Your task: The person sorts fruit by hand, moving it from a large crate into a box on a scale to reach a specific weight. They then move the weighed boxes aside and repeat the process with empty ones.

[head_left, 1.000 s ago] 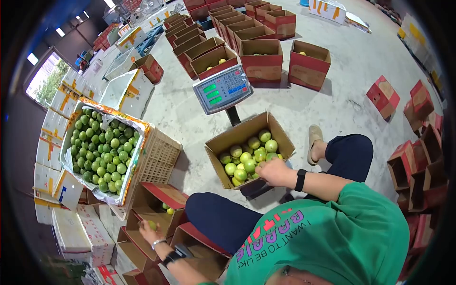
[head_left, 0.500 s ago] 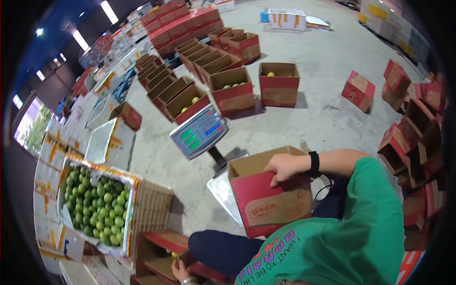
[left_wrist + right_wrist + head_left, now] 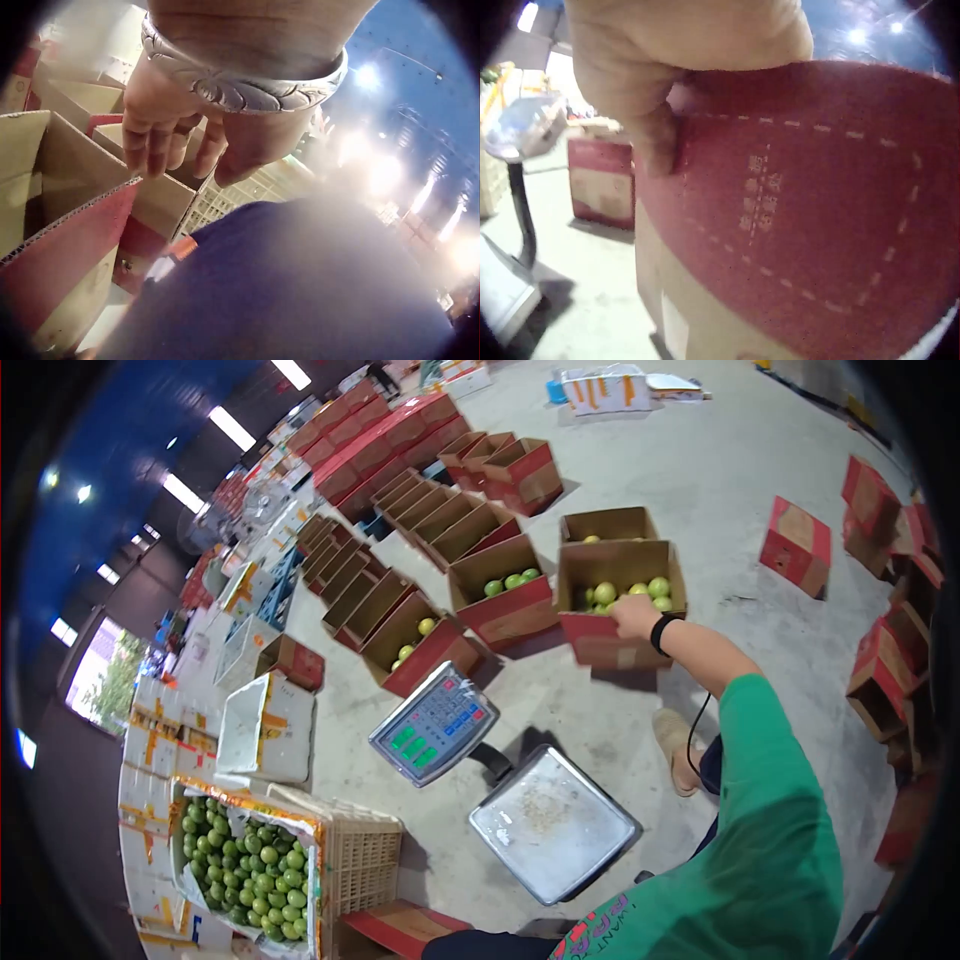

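Observation:
In the head view my right hand (image 3: pixel 634 617) grips the near wall of a red and brown carton (image 3: pixel 620 651) standing past the scale. Round green fruit (image 3: pixel 604 594) lies inside it. The right wrist view has the thumb bent over the top edge, against the carton's printed red side (image 3: pixel 802 210). My left hand (image 3: pixel 191 131) shows only in the left wrist view, a silver bangle (image 3: pixel 247 90) at its wrist. Its loosely bent fingers hang beside the edges of several open cartons (image 3: pixel 82 157), with nothing in them.
A digital scale with a bare metal platform (image 3: pixel 555 822) and lit display (image 3: pixel 435 725) stands before me. To the left a lined crate (image 3: pixel 365 850) holds many green fruits (image 3: pixel 250 865). Rows of open cartons (image 3: pixel 430 520) stand ahead; more cartons (image 3: pixel 880 670) are at the right.
The fruit carton has gone from the scale, past my lap, to the floor beyond, held by my right hand. My left hand, earlier with a fruit low at left, has left the head view.

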Action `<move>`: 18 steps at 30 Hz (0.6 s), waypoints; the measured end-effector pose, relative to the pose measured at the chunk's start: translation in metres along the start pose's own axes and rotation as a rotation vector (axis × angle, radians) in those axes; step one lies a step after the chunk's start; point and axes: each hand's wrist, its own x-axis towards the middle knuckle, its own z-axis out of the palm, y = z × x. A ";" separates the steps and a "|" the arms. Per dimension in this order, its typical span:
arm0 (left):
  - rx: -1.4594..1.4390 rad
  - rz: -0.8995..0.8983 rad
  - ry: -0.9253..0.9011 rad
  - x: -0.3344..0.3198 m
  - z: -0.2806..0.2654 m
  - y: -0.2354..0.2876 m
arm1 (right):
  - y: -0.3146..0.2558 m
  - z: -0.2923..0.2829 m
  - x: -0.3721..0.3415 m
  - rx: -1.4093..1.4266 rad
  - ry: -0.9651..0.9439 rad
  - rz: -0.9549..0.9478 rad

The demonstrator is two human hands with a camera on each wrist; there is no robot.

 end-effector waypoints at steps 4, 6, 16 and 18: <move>0.082 0.019 0.127 -0.033 -0.029 -0.016 | 0.025 0.063 0.032 -0.020 0.017 0.195; 0.153 -0.028 0.243 -0.064 -0.049 -0.050 | 0.009 0.049 0.030 -0.035 -0.036 0.091; 0.264 -0.657 0.811 -0.191 -0.126 -0.273 | 0.024 0.074 0.100 0.366 -0.321 -0.343; 0.284 -0.717 0.922 -0.204 -0.159 -0.329 | -0.033 0.026 0.059 0.476 -0.409 -0.304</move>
